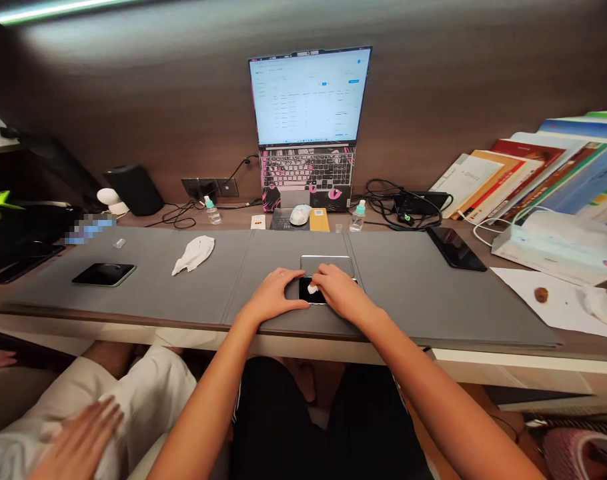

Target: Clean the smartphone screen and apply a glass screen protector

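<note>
A smartphone (318, 298) with a dark screen lies sideways on the grey desk mat (398, 287). My left hand (277, 293) holds it by the left end, thumb along the near edge and fingers by the far edge. Pinched in the fingers of my right hand (342, 292) is a small white tissue (312, 289), pressed on the screen. That hand covers the phone's right part. Just behind the phone lies a thin rectangular piece with a pale rim (326, 257); I cannot tell what it is.
An open laptop (308, 100) stands behind, with a mouse (300, 214) before it. Small spray bottles (357, 217) flank it. Leftward lie a crumpled white cloth (196, 254) and another phone (103, 274). A black phone (456, 249) and books (523, 167) are right. Someone's hand (83, 437) is lower left.
</note>
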A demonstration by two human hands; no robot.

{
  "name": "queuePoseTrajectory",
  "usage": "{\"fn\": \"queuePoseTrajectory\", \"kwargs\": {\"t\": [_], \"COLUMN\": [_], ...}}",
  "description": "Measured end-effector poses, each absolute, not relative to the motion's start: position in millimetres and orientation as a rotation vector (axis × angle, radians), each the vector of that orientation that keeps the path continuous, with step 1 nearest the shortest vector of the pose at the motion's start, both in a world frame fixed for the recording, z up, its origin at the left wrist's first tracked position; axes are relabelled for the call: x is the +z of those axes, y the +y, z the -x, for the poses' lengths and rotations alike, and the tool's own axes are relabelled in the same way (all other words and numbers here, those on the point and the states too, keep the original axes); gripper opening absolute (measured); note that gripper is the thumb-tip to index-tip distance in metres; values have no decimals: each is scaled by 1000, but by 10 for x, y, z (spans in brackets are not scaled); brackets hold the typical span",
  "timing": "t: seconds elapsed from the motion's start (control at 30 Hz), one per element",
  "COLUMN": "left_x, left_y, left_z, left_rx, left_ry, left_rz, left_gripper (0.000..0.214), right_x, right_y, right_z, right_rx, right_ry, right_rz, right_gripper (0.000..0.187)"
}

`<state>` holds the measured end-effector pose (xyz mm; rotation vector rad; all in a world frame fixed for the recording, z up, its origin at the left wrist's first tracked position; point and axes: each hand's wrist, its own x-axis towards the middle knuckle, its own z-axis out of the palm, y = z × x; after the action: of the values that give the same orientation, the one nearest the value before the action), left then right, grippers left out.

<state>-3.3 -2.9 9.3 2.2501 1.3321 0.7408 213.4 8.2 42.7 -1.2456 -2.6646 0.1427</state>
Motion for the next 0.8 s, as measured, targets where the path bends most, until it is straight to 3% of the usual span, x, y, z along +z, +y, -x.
{"fn": "queuePoseTrajectory", "kwargs": {"t": [0.13,0.23,0.3,0.47,0.7,0.8], "left_x": [65,51,56,86,60,84], "left_y": [-26,-22,-23,-29,-10,-18], "left_z": [45,41,33,22,31,27], "left_rx": [793,811,810,750,760,756], "left_ry": [1382,1408,1402,1342,1330,1332], "left_rz": [-2211,-2199,-2202,-2210,-2197,-2201], "left_gripper": [37,30,37,80,85,82], "right_x": [491,520,519,503,527,552], "right_y": [5,30,99,224,31,80], "right_z": [-2261,-2234,-2119,-1803,-1879,-1811], "right_rx": [191,199,183,139,177,173], "right_ry": [-2728,-2740,-2731,-2674,-2738,-2697], "right_rz": [1219,1258,1294,1372,1327,1399], "right_gripper": [23,22,23,33,17,22]}}
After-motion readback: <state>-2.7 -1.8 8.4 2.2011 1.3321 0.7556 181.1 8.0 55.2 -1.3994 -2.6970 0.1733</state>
